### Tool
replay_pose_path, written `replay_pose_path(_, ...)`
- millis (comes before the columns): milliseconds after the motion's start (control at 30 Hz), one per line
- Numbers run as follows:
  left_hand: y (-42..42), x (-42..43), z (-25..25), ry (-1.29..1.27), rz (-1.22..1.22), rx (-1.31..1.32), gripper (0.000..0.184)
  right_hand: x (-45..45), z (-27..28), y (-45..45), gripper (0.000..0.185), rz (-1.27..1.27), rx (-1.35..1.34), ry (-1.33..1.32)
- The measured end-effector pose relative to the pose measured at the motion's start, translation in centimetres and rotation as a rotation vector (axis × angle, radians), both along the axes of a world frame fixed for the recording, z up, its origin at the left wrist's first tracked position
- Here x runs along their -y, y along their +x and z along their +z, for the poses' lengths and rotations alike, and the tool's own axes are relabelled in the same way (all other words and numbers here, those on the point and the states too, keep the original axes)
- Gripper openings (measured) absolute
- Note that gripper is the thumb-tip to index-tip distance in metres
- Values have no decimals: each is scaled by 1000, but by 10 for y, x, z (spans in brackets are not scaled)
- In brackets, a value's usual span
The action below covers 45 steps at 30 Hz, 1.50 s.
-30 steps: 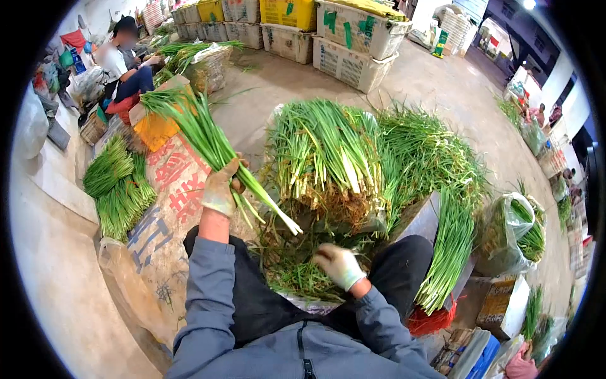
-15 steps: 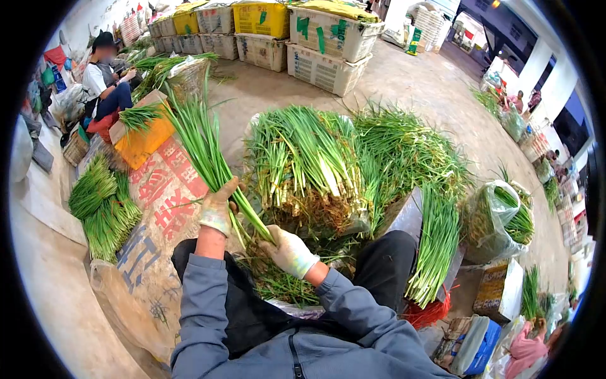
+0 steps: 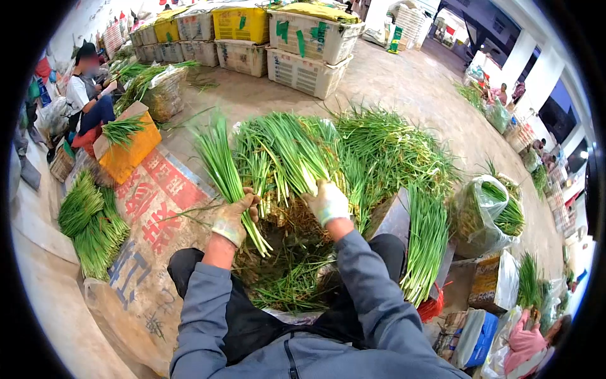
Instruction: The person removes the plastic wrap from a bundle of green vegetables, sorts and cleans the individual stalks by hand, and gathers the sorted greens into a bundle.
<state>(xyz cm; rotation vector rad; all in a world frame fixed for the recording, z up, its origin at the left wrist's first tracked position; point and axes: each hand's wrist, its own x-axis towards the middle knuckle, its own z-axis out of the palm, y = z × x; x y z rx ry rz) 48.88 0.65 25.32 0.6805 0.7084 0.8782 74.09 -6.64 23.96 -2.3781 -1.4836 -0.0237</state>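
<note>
My left hand (image 3: pixel 235 218), in a dirty glove, is closed round a bunch of long green stalks (image 3: pixel 221 161), white ends pointing down toward my lap. My gloved right hand (image 3: pixel 328 202) is closed on the pale lower ends of stalks at the front of the big pile (image 3: pixel 284 142); its fingertips are partly hidden. Brown roots hang below that pile. Loose green leaves (image 3: pixel 293 284) lie between my knees.
A tangled green heap (image 3: pixel 398 151) lies right of the pile, with neat stalks (image 3: pixel 424 246) beside my right knee. Bundles (image 3: pixel 95 221) lie at left near an orange box (image 3: pixel 129 151). Crates (image 3: pixel 306 69) stand behind. A person (image 3: pixel 85 95) sits at left; a plastic bag (image 3: pixel 483 215) stands right.
My right hand has left the white ends of the held bunch and moved up and right to the pile's stalks. My left hand still holds its bunch. The view has shifted.
</note>
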Motion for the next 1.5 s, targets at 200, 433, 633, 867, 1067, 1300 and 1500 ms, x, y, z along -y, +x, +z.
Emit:
replay_pose_path(200,22,-5,-4,-12,9,-96,31,9,30,11,31,33,-400,-85)
replay_pose_path(433,53,1,-19,32,-109,-242,42,58,15,-62,30,60,-698,180)
replay_pose_path(633,59,9,-19,82,-141,-269,39,74,1,-104,25,264,-458,74)
replay_pose_path(867,29,10,8,169,-82,-117,35,32,12,-34,48,172,-697,140)
replay_pose_path(1067,16,10,5,128,-169,-77,44,1,-50,-64,45,119,-1924,256)
replay_pose_path(1300,-27,-10,18,25,-22,21,41,96,-32,-92,28,546,-1307,4)
replay_pose_path(1500,-49,-7,19,71,-4,128,42,162,-156,-126,35,933,-275,-1127)
